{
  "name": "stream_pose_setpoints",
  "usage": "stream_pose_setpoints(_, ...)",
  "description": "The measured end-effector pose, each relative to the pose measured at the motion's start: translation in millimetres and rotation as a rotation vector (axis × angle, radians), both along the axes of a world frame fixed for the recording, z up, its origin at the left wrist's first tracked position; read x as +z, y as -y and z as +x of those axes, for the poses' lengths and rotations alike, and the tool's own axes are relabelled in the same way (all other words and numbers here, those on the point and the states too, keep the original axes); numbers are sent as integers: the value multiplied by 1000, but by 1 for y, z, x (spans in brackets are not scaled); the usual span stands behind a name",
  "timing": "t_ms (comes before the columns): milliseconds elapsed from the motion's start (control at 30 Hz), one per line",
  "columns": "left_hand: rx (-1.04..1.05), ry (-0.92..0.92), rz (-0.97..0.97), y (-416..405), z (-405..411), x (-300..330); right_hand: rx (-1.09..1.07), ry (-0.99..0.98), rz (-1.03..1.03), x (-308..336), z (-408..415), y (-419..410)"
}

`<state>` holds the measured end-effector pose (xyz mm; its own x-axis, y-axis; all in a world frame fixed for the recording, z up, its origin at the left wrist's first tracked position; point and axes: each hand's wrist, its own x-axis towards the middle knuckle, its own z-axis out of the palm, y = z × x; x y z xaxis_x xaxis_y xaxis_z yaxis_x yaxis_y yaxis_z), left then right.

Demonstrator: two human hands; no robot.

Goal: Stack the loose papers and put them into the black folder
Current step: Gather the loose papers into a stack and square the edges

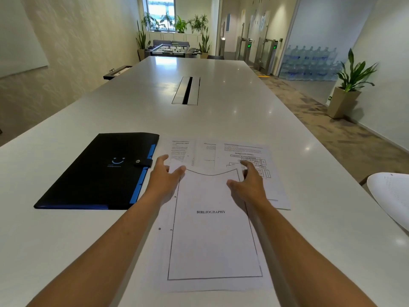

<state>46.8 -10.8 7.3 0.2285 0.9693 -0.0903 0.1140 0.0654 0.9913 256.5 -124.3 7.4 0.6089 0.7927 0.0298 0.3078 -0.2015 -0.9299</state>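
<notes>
1. The loose papers lie spread on the white table point(221, 120), overlapping instead of squared up, which is presumably why both hands are out over them: the sheets need gathering into one pile first.
2. The sheet headed "BIBLIOGRAPHY" point(212, 229) lies on top, running back from between the hands toward the person. Its far edge bows upward between the two hands, which suggests it is being pinched or pushed inward from both sides.
3. Beyond the fingertips lie two text pages point(192, 151), and under and just outside the right hand lies a page with a box diagram point(254, 158), all partly covered by the top sheet.
4. The black folder point(99, 171) lies flat, just outside the left hand. Its snap tab looks fastened, so I judge it has yet to be opened for the stack.
5. The left hand point(164, 180) rests at the top sheet's left far corner, fingers spread, thumb on the paper, not clenched.
6. The right hand point(247, 185) mirrors it at the right far corner, fingers loosely apart and curved, thumb pointing inward on the sheet.
7. Both forearms stretch forward, nearly parallel, flanking the top sheet.
</notes>
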Motion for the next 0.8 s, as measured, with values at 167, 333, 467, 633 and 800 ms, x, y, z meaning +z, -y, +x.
stream_pose_setpoints(167,-67,-140,83,10,4,-1,-86,94,77,-7,-24,2)
stream_pose_setpoints(333,-105,8,174,10,-3,4,-210,119,163,-2,-24,4)
stream_pose_setpoints(467,-169,228,180,5,-9,19,9,-340,187,19,-16,11)
stream_pose_setpoints(633,-56,398,211,1,-3,39,403,-504,156,23,-5,23)
stream_pose_setpoints(800,78,108,211,-8,4,40,170,-452,205,33,11,20)
